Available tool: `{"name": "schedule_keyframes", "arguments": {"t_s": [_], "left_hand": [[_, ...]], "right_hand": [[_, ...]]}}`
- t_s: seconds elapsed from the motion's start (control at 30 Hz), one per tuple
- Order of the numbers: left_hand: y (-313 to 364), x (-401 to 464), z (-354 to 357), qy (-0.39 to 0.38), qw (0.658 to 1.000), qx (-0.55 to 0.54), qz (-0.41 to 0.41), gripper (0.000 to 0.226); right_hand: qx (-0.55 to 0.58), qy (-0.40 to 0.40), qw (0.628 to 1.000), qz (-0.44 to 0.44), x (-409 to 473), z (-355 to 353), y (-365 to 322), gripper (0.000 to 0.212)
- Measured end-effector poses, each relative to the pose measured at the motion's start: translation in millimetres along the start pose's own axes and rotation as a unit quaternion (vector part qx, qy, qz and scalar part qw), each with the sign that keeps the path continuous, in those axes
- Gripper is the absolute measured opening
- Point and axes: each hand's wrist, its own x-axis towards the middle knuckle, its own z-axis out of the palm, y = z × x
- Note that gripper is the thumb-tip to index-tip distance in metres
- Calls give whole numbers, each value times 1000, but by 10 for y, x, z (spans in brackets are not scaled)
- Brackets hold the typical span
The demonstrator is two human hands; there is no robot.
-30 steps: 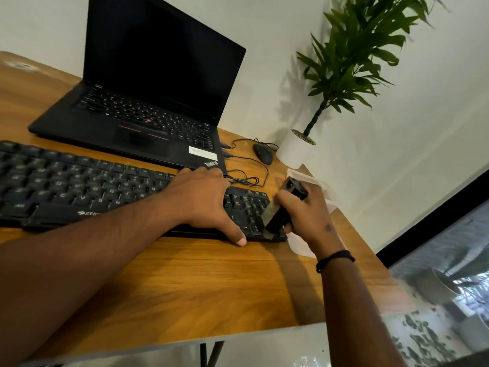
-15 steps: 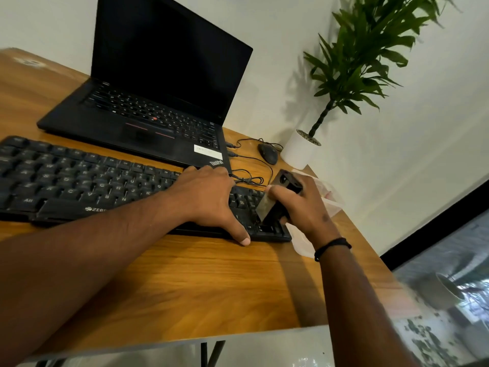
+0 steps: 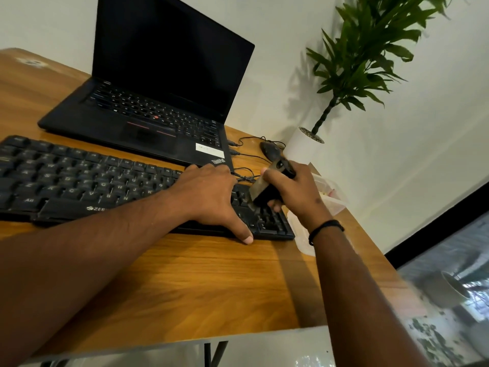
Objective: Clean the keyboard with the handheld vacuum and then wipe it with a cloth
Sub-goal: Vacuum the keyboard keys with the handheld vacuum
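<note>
Vacuum inside right-hand fingers

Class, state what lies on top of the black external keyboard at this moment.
The left hand rests flat on the keyboard, and the handheld vacuum in the right hand touches its right end. The keys beneath them are covered.

A wooden counter with visible grain carries a black keyboard along its near side and, just behind it, an open black ThinkPad laptop with a dark screen. Toward the far right corner lie a black mouse with its tangled cable, a white pot holding a green plant, and a clear plastic container just beside the keyboard's right end.
</note>
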Motion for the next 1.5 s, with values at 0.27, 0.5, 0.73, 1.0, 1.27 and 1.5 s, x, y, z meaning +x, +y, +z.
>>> {"name": "schedule_keyframes", "arguments": {"t_s": [0.27,0.5,0.73,1.0,1.27,1.5], "left_hand": [[-3,0,9,2,1000,1,2,123],[15,-8,-9,-6,1000,2,1,123],[2,-6,-8,-5,1000,4,3,124],[-2,2,6,-3,1000,4,6,124],[1,-4,-9,-7,1000,7,6,125],[13,-18,-21,-9,1000,9,6,127]], "right_hand": [[-38,-13,999,-15,41,57,-52,17],[-62,-25,998,9,40,-49,-30,17],[-81,31,996,10,6,-140,73,23],[-83,34,996,19,17,-205,135,22],[-70,-2,996,58,-3,-299,142,21],[-121,66,990,21,56,-296,189,19]]}}
